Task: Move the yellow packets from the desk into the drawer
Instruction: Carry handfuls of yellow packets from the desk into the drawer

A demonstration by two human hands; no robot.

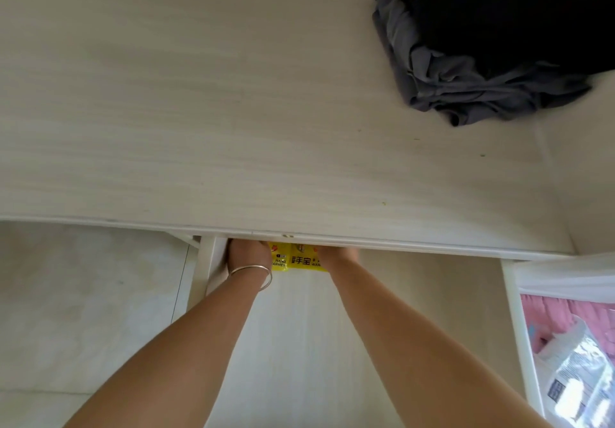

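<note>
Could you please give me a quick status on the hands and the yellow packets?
Left hand and right hand both on yellow packets, inside the open drawer under the desk edge. Fingers hidden. Nothing blocking.

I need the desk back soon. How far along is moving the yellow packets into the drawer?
Nearly done, it seems. No yellow packets show on the desk top; only dark clothing lies there. The left hand and right hand hold the yellow packets at the back of the open drawer, under the desk edge. Left: let go, withdraw, perhaps shut it.
</note>
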